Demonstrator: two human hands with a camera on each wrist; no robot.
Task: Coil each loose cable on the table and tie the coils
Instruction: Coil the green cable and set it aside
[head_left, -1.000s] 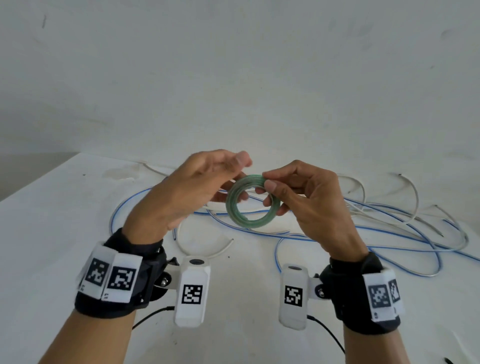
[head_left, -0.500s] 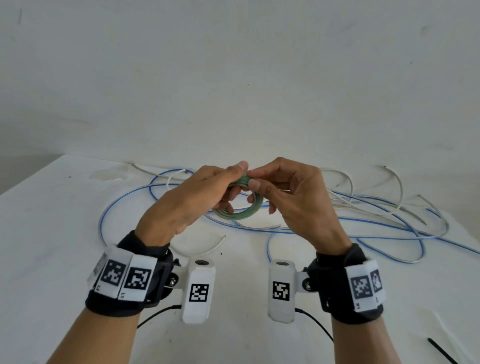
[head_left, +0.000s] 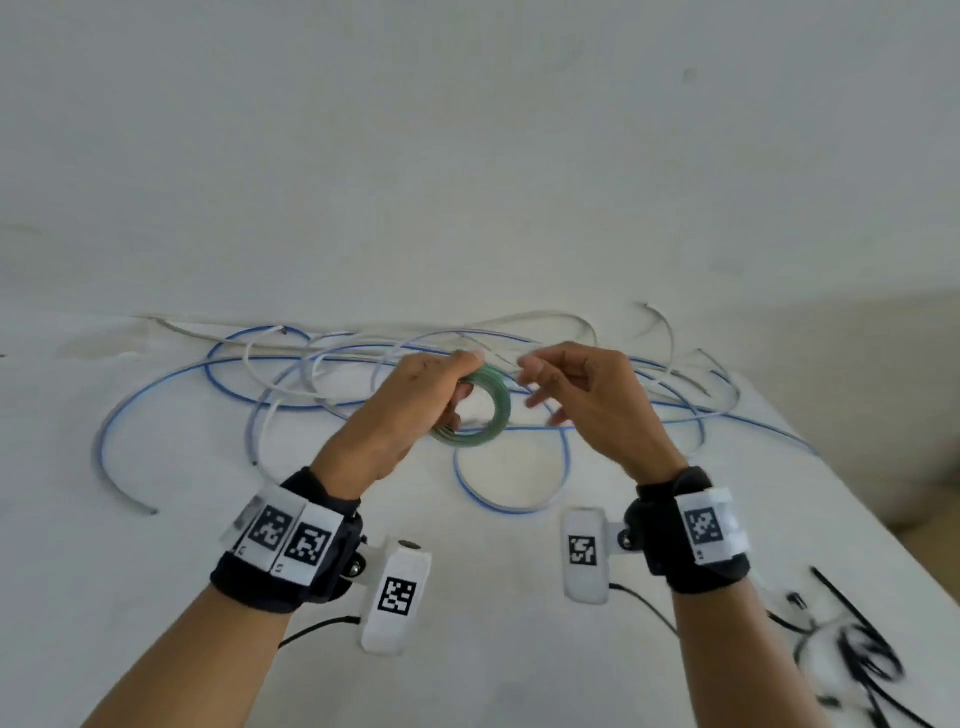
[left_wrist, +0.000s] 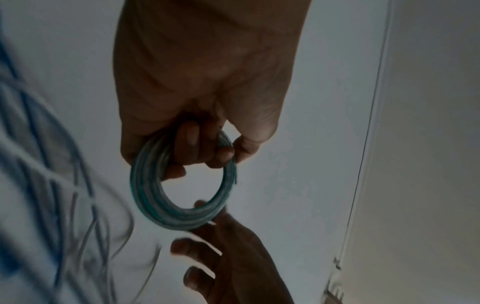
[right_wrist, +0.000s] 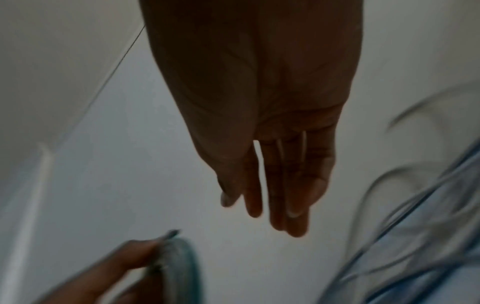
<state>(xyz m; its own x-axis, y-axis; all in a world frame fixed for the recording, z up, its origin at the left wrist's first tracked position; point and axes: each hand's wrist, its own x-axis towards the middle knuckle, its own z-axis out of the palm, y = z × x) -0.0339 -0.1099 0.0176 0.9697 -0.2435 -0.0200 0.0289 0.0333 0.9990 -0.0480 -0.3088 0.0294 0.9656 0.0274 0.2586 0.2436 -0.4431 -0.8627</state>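
Centrally, held above the table (head_left: 156, 597): one green coil (head_left: 491, 415) of thin cable, wound into a tight ring of several turns.

Left hand (head_left: 410, 410): grasping the coil. Thumb on the outside of the ring's upper arc, fingers curled through the hole; the left wrist view shows the fingertips (left_wrist: 223, 154) pressing the turns against the thumb. The rest of the ring hangs free below and to the right of that grip, standing nearly on edge, its lower arc clear of the tabletop as far as the head view shows.

Right hand (head_left: 587, 400): released, holding nothing. Fingers loosely spread and only slightly bent, just to the right of the coil and apart from it. In the right wrist view the fingers (right_wrist: 275, 185) hang almost straight, with the coil and left thumb blurred at the lower left.

Loose cables (head_left: 311, 384): blue and white lengths, uncoiled, sprawled in overlapping loops on the table beyond and beneath both hands, reaching well to the left of the grip and off to the right. One blue loop (head_left: 511, 483) lies directly under the held coil, nearer the wrists.

Black ties (head_left: 852, 649): a small scatter of thin black strips on the table, well to the right of the grip and nearer the person, blurred.

Wall (head_left: 467, 156): plain, pale, behind the table.
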